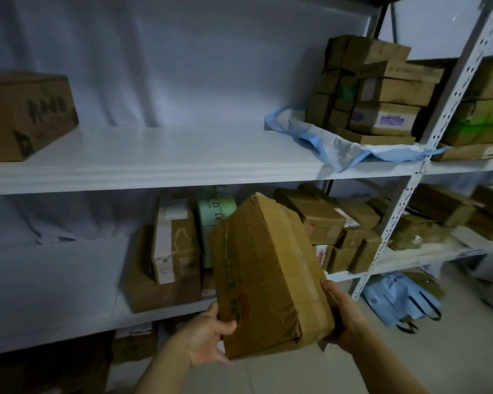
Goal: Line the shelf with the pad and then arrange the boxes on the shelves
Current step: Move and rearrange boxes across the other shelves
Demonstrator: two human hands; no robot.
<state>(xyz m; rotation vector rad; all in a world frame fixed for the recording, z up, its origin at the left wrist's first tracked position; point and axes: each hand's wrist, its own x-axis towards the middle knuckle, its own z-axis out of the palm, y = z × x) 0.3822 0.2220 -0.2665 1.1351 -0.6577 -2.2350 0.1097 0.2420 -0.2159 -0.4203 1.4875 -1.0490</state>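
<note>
I hold a taped brown cardboard box (265,274) in front of the lower shelf, tilted with its far end up. My left hand (208,336) grips its near left corner, thumb on the side. My right hand (342,317) grips its near right edge. Above it, the white upper shelf (154,157) has a bare middle stretch. A crumpled blue pad (333,143) lies at that shelf's right end, partly under a stack of brown boxes (376,89) and hanging over the front edge.
A large brown box (23,115) sits at the upper shelf's left end. The lower shelf (49,280) holds several boxes (174,251) in the middle and right. A perforated white upright (427,155) stands at right, with more boxes beyond. Blue bags (402,300) lie on the floor.
</note>
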